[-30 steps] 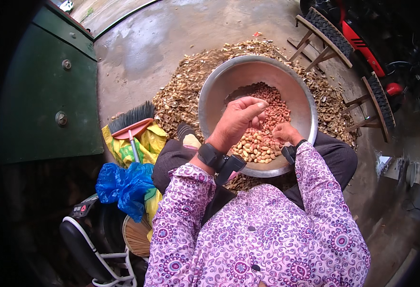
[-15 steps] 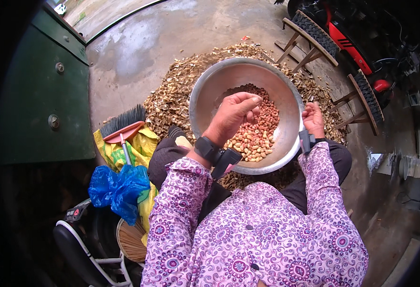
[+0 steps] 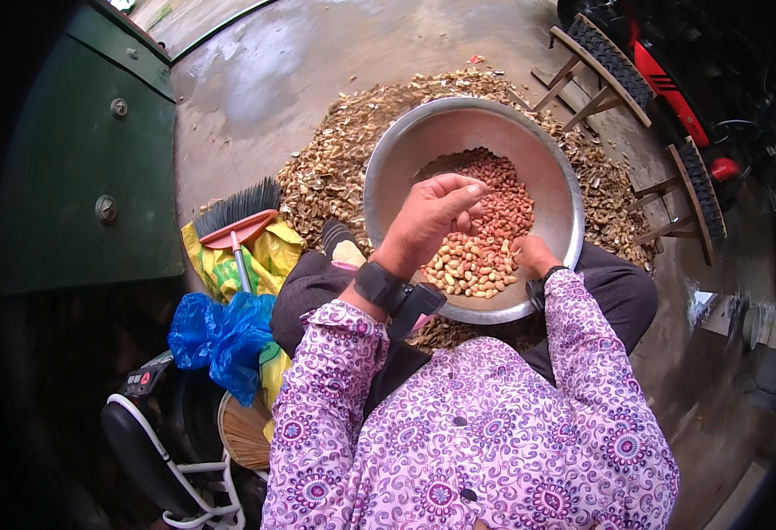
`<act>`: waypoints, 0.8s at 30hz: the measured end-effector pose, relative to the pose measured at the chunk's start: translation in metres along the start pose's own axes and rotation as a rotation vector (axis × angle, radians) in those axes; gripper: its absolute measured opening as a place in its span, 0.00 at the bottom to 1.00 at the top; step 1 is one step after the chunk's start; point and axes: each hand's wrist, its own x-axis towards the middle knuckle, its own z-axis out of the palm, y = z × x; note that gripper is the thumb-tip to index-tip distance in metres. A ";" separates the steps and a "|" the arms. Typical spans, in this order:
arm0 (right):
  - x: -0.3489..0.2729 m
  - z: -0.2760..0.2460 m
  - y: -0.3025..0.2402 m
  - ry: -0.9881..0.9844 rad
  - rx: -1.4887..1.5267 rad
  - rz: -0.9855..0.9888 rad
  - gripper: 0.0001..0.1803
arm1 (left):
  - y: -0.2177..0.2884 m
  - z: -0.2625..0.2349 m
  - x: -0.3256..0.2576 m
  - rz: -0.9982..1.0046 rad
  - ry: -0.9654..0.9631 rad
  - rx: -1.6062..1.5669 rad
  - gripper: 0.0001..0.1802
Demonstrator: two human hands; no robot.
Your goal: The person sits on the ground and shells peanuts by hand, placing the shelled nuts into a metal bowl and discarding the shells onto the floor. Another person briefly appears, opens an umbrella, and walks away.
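Note:
A wide metal basin [image 3: 388, 168] sits in front of me, between my legs. Red shelled peanuts [image 3: 504, 190] lie in its far part, and pale unshelled peanuts [image 3: 472, 269] are heaped on the near side. Over the basin, my left hand [image 3: 436, 216] is closed, thumb pressed to the curled fingers; whatever it may hold is hidden. My right hand [image 3: 536, 254] is inside the basin by the right rim, its curled fingertips at the edge of the unshelled peanuts. What lies between those fingertips is too small to make out.
Broken peanut shells [image 3: 335, 168] are piled on the floor around the basin. To the left are a broom [image 3: 242, 230], a yellow sack [image 3: 273, 256], a blue plastic bag [image 3: 220, 336] and a green metal door [image 3: 87, 177]. Two low stools [image 3: 604, 66] stand at the right.
My right hand has moved from outside the right rim down and left into the basin, to the unshelled peanuts. My left hand keeps its closed pose. The view has shifted slightly.

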 end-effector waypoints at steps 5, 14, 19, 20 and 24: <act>0.015 0.021 0.005 -0.062 -0.037 0.035 0.13 | 0.004 0.000 -0.004 0.004 0.035 -0.022 0.10; 0.018 0.032 -0.005 -0.130 -0.096 -0.094 0.10 | 0.001 -0.001 0.000 -0.004 0.003 0.001 0.10; 0.012 0.021 -0.013 -0.234 -0.184 -0.010 0.13 | 0.000 -0.002 -0.001 -0.009 0.027 0.024 0.11; 0.012 0.025 -0.008 -0.252 -0.234 0.030 0.15 | 0.001 -0.001 -0.001 -0.012 0.036 0.038 0.11; 0.013 0.011 -0.018 -0.394 -0.324 0.034 0.16 | 0.000 -0.001 0.001 -0.003 0.038 0.046 0.11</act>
